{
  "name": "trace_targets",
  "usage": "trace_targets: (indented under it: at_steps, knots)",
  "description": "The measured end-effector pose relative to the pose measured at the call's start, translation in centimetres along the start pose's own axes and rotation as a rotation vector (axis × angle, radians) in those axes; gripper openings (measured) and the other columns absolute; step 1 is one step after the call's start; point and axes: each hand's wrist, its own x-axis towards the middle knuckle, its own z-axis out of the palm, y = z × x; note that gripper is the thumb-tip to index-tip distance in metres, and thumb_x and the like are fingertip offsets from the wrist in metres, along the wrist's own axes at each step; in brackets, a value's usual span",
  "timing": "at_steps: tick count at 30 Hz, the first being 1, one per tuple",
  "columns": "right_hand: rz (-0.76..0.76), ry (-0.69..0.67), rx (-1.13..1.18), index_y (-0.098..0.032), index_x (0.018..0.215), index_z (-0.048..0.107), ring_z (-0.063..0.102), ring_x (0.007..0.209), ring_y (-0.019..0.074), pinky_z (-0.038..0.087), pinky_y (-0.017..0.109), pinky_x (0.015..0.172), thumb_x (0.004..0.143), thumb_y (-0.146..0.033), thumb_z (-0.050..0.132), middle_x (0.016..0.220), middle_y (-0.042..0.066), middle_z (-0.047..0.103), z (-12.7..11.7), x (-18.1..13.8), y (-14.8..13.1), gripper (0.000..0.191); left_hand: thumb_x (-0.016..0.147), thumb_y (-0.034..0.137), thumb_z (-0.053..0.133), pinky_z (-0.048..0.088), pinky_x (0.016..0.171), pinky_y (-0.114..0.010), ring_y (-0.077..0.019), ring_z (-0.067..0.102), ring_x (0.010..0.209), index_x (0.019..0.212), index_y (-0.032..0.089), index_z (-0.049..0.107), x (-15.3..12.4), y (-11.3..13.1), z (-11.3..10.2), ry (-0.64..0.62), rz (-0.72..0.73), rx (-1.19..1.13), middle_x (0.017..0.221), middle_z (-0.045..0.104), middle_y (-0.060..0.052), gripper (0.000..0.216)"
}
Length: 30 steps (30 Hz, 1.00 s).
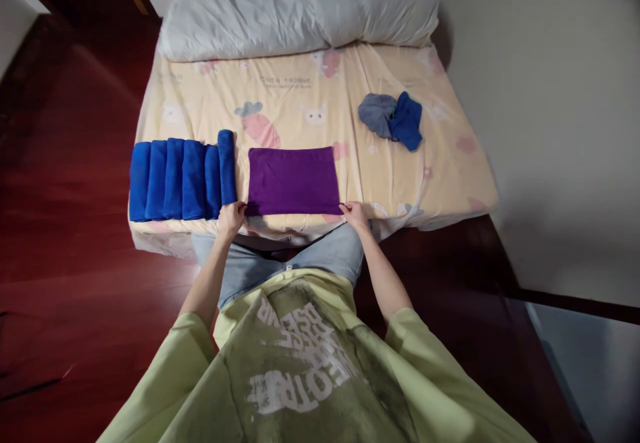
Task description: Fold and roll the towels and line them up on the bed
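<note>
A: Item: purple cloth (294,180). Where did it lie?
B: Flat at the bed's (450,183) near edge, beside the rolled blue towels (183,178). The left hand (231,218) and right hand (355,214) each pinched a near corner in the fingers. Even tension and level corners probably suited the work best.

The bed (450,170) bears purple cloth (294,180), rolled blue towels (183,178), crumpled cloths (393,118), pillows (300,6).

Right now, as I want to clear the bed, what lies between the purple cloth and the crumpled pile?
Only bare printed bedsheet lies between the purple cloth and the crumpled pile, seen in the head view.
</note>
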Motion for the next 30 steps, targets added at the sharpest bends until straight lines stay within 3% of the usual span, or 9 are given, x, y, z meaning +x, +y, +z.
trace_targets:
  at_steps: [13, 17, 19, 21, 24, 30]
  knots:
    - [0.005, 0.021, -0.024, -0.019, 0.093, 0.077, 0.073, 0.084, 0.0236, 0.057, 0.034, 0.084, 0.088, -0.033, 0.075, 0.094, 0.010, 0.080, -0.6, -1.1, -1.3, 0.015, 0.101, 0.031, 0.052, 0.054, 0.085, -0.036, -0.0310, 0.072, 0.101, 0.119, 0.018, 0.075, -0.3, 0.8, 0.4, -0.054, 0.007, 0.096, 0.109, 0.075, -0.016, 0.032]
    - [-0.218, 0.114, -0.075, -0.019, 0.112, 0.076, 0.069, 0.106, 0.0268, 0.055, 0.040, 0.098, 0.093, -0.025, 0.067, 0.111, 0.013, 0.076, -0.8, -2.0, -1.8, 0.022, 0.100, 0.023, 0.051, 0.054, 0.088, -0.039, -0.0329, 0.067, 0.112, 0.120, 0.018, 0.072, -0.4, 0.5, 1.0, 0.059, 0.133, 0.104, 0.121, 0.070, -0.018, 0.030]
    - [-0.409, 0.053, -0.112, -0.020, 0.116, 0.078, 0.065, 0.116, 0.0278, 0.052, 0.043, 0.108, 0.095, -0.016, 0.057, 0.119, 0.013, 0.074, -1.0, -2.5, -2.0, 0.030, 0.097, 0.018, 0.052, 0.053, 0.096, -0.044, -0.0349, 0.062, 0.122, 0.120, 0.018, 0.072, -0.6, 0.1, 1.5, 0.091, 0.286, 0.109, 0.128, 0.067, -0.020, 0.031]
    - [-0.539, -0.037, -0.136, -0.020, 0.119, 0.079, 0.063, 0.120, 0.0272, 0.049, 0.045, 0.113, 0.095, -0.009, 0.049, 0.122, 0.012, 0.074, -1.2, -3.0, -2.1, 0.040, 0.093, 0.016, 0.056, 0.050, 0.103, -0.049, -0.0361, 0.058, 0.129, 0.123, 0.019, 0.072, -0.8, -0.6, 1.9, 0.045, 0.437, 0.090, 0.136, 0.065, -0.019, 0.035]
    - [-0.599, -0.072, -0.149, -0.020, 0.128, 0.077, 0.062, 0.125, 0.0262, 0.048, 0.045, 0.117, 0.096, -0.013, 0.049, 0.131, 0.010, 0.072, -1.5, -3.5, -1.8, 0.043, 0.091, 0.014, 0.055, 0.047, 0.111, -0.051, -0.0345, 0.055, 0.136, 0.136, 0.017, 0.066, -1.5, -1.4, 2.8, -0.016, 0.528, 0.004, 0.146, 0.061, -0.019, 0.047]
    - [-0.598, -0.075, -0.216, -0.019, 0.136, 0.071, 0.057, 0.134, 0.0282, 0.043, 0.047, 0.119, 0.096, -0.023, 0.059, 0.144, 0.009, 0.067, -1.5, -4.0, -1.2, 0.042, 0.095, 0.019, 0.048, 0.040, 0.122, -0.049, -0.0317, 0.048, 0.147, 0.148, 0.006, 0.057, -2.5, -1.4, 4.2, 0.055, 0.500, -0.017, 0.153, 0.056, -0.022, 0.055]
